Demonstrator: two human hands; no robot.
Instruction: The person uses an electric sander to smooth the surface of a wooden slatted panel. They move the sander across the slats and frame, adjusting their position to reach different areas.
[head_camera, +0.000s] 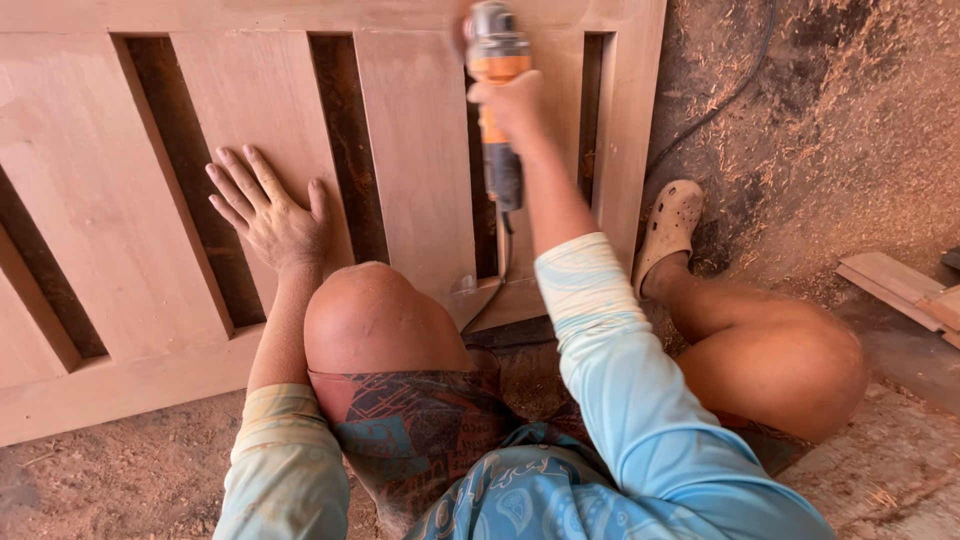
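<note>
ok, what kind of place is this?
Most likely a woodworking shop, working at floor level. A slatted wooden door panel lies flat, the right hand holds an orange corded power tool on it, and sawdust covers the floor. The left hand presses on the panel.

Warm, even daylight fills the scene, soft shadows pooling under the knee (375, 315) and in the slots of the wooden panel (90, 200), edges bowed by a wide lens, focus mostly sharp

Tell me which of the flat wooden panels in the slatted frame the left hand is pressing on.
The second flat wooden panel from the left: the left hand lies flat on it; the others are untouched.
</note>
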